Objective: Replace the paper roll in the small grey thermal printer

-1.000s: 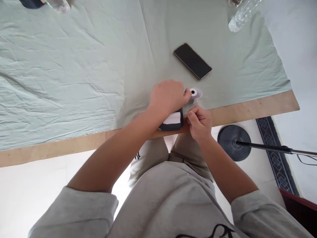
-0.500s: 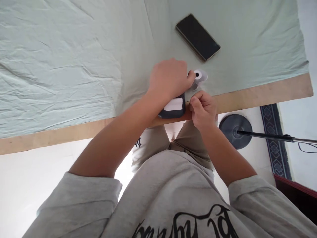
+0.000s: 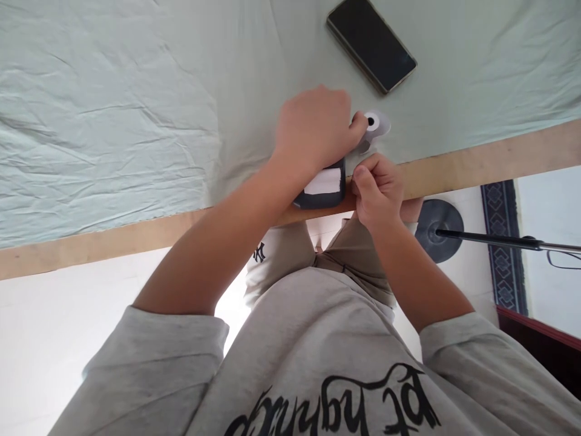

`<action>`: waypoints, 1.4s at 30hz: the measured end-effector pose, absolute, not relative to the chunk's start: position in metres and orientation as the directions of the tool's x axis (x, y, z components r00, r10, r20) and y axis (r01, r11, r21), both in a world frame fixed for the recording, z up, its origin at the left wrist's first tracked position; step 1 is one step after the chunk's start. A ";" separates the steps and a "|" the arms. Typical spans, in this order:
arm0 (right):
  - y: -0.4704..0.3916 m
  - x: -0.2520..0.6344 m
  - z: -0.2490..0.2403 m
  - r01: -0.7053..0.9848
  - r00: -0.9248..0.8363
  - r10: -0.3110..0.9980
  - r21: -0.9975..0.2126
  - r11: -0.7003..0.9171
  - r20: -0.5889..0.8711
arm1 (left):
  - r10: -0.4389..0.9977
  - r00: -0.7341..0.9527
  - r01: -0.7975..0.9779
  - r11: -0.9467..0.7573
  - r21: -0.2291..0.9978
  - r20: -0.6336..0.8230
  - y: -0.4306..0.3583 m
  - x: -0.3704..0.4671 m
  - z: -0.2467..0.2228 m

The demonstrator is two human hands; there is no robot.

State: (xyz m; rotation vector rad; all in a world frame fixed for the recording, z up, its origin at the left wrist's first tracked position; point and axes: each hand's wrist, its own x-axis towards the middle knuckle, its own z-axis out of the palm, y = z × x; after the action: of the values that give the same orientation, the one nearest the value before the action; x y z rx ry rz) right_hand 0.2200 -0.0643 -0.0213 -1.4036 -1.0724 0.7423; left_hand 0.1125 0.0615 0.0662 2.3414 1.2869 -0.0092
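Observation:
A dark, rounded case with a white label lies at the table's edge, partly under my left wrist. My left hand is closed above it, its thumb and finger pinched beside a small white roll with a black centre. A short loose strip hangs from the roll towards me. Just right of the case, my right hand is closed in a pinch at the table's edge. What sits between its fingertips is too small to make out.
A black phone lies on the pale green cloth beyond my hands. The bare wooden table edge runs across the view. Right of my legs stand a round black base with a pole and a patterned dark strip.
The view has shifted slightly, so the phone, roll and hands appear higher and further right. Both hands keep nearly the same pose.

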 end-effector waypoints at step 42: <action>-0.069 0.224 -0.002 0.158 0.235 0.965 -0.984 0.082 0.118 | 0.874 0.484 0.794 -0.413 0.446 -0.051 0.070 0.117 0.049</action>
State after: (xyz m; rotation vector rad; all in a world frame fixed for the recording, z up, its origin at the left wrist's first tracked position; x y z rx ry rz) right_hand 0.2240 -0.0686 -0.0023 -1.3453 -1.1748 0.8804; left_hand 0.1169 0.0702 0.0492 2.3220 1.3879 0.2640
